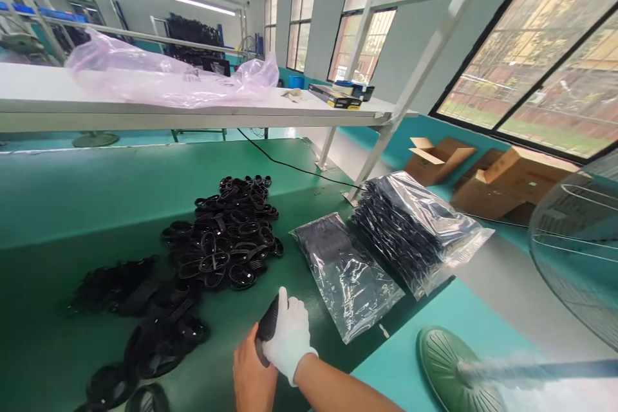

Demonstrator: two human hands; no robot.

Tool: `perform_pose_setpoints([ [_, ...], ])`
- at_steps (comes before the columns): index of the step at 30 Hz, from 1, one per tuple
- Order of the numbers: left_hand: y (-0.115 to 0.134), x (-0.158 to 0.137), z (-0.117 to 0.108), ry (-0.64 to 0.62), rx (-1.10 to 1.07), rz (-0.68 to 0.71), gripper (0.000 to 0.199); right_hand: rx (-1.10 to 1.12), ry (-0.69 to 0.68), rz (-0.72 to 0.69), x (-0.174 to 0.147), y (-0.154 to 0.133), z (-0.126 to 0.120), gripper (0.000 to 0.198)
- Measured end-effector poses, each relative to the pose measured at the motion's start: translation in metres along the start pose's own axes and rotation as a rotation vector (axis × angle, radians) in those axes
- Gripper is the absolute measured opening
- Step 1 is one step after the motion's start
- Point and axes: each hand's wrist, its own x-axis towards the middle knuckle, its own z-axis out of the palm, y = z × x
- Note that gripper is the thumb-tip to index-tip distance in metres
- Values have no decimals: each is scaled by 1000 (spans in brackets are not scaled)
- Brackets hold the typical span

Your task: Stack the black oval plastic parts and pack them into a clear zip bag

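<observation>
My left hand [254, 370], bare, is closed around the lower part of a black textured piece [268, 322]. Against its other side presses my right hand [288, 335], in a white glove, with the thumb or a finger lying along the top. Both hands cover much of the piece, so its kind does not show. Beyond them on the green table [299, 199] lies a heap of glossy black looped parts [226, 238]. More black parts [159, 341] lie to the left, closer to me. Right of the hands is a clear plastic bag [347, 277] with something flat and black inside.
A stack of bagged black items [410, 225] stands at the table's right side. A white shelf [193, 117] crosses behind, bearing pinkish plastic film [178, 77] and small boxes [335, 96]. On the right are a fan with a green base [447, 367] and cardboard boxes [506, 183].
</observation>
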Motion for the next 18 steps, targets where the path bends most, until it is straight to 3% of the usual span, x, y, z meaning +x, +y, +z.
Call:
perform_pose_setpoints([
  [5,46,-4,-29,108,131,171,59,285,-27,75,8,10,-32,104],
  [8,87,-14,-49,-24,79,297,62,579,-48,161,-2,47,-75,104],
  [10,110,-23,-45,-108,-17,312,59,672,-61,262,-16,88,-104,101],
  [12,129,-32,-18,-76,-40,310,51,698,-39,314,-33,136,-126,96],
  [14,143,-39,25,12,54,375,45,695,-48,357,-49,184,-136,89],
  [16,152,-43,72,54,203,524,52,640,-93,402,-61,222,-133,90],
  [18,158,-40,106,148,335,575,59,558,-93,363,-71,248,-121,90],
])
